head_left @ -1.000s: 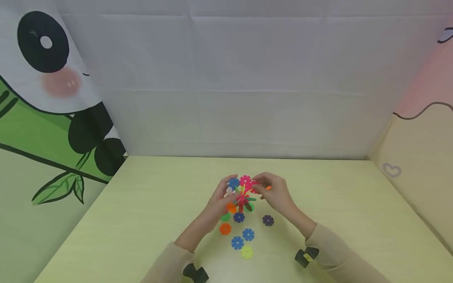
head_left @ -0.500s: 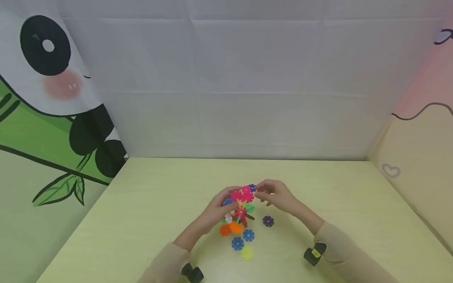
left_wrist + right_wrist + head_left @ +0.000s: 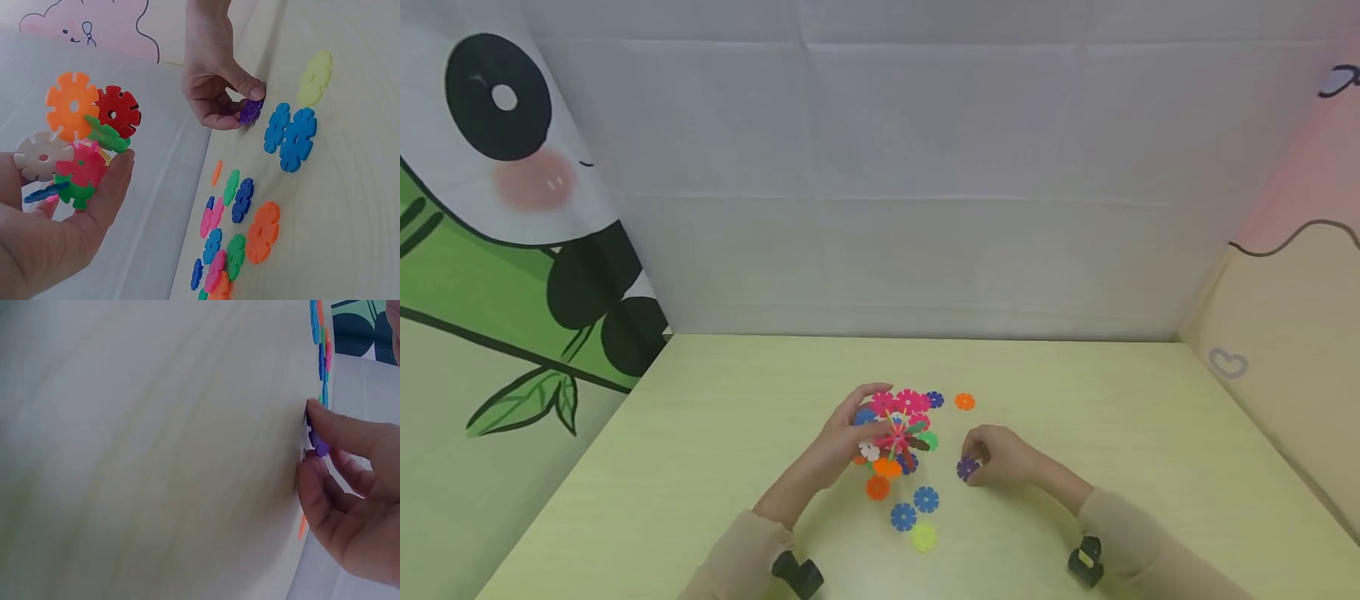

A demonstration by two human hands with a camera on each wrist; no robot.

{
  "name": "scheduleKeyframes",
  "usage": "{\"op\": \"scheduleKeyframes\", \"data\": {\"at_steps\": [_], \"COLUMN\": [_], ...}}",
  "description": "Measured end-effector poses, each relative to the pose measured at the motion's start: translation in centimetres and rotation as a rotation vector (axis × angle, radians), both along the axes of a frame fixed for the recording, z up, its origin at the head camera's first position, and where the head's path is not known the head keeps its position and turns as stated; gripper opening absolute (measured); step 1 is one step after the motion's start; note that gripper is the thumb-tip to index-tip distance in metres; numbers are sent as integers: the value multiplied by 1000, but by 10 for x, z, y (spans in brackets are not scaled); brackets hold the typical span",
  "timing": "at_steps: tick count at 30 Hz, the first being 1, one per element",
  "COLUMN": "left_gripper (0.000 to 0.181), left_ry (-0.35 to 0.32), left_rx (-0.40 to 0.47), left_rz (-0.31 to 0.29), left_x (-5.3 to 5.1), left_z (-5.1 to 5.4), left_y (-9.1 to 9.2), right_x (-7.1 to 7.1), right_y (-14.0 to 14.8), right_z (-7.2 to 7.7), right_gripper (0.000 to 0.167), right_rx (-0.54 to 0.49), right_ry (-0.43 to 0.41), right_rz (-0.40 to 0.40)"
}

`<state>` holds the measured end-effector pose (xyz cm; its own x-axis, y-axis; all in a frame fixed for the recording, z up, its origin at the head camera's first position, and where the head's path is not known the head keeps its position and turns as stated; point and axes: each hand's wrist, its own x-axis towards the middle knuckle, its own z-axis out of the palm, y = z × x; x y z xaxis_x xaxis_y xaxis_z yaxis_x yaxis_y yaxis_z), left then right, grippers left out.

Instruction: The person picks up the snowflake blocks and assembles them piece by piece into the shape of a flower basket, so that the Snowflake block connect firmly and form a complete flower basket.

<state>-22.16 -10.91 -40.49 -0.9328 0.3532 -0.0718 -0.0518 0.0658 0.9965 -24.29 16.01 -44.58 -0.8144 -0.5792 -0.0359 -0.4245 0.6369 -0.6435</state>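
My left hand [image 3: 835, 443] grips a cluster of interlocked plastic snowflake discs [image 3: 81, 164] above the table. Orange, red, green, white, pink and blue notched discs make it up. To the right, my right hand [image 3: 1006, 457] is down at the tabletop, its thumb and fingers pinching a purple snowflake disc [image 3: 252, 111] by the edge. The right wrist view shows that purple disc [image 3: 320, 445] between thumb and fingers, tilted up against the table surface. Parts of the cluster are hidden behind the left fingers.
Loose discs lie on the pale table [image 3: 737, 417]: two blue ones, including a near blue disc [image 3: 903, 517], a yellow disc [image 3: 923, 537], an orange disc [image 3: 877, 487] and a far orange disc [image 3: 965, 402]. More lie beneath the cluster. A white backdrop [image 3: 880, 192] rises behind.
My right hand has left the cluster and come down toward me to the purple disc, which it now pinches. My left hand has shifted slightly left with the cluster.
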Motion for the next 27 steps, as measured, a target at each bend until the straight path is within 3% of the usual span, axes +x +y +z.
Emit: {"op": "scheduleKeyframes", "data": {"at_steps": [4, 10, 12, 16, 27], "left_gripper": [51, 48, 48, 48, 48], "left_ry": [-24, -20, -5, 16, 95], "left_rx": [28, 31, 15, 3, -8], "left_rz": [-2, 10, 12, 8, 5], "left_x": [-1, 1, 2, 5, 6], "left_z": [2, 3, 3, 3, 0], "left_y": [2, 8, 10, 15, 21], "right_x": [7, 21, 23, 23, 23], "right_y": [-5, -24, -29, -35, -40], "right_z": [8, 46, 56, 64, 63], "right_gripper": [20, 18, 19, 19, 17], "right_rx": [-52, -441, -514, -519, -477], "right_ry": [20, -25, -7, 1, 48], "right_rz": [-42, -201, -247, -285, -317]}}
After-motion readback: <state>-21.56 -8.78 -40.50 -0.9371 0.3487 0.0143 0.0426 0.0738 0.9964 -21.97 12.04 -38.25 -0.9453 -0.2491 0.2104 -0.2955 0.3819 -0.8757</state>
